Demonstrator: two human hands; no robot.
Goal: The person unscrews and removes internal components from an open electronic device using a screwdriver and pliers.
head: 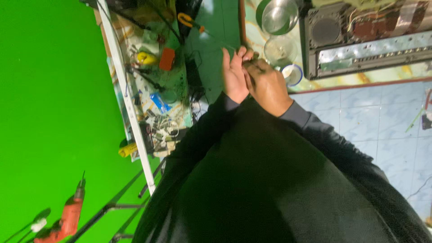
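Note:
My two hands meet in front of me, both in black sleeves. My left hand (234,74) is held edge-on with its fingers pressed together. My right hand (267,84) shows its back, and its curled fingers pinch against the left fingertips. Both close on a small item (250,57) that is mostly hidden between the fingers, so I cannot tell what it is. A thin wire (218,39) runs from the fingertips toward an orange-handled tool (185,20).
Just beyond the hands are a clear glass (279,49), a metal bowl (279,15) and a small blue-rimmed ring (293,74). An opened electronic chassis with a speaker (360,40) lies to the right. A cluttered tool tray (155,90) is at the left, and an orange drill (67,218) at the bottom left.

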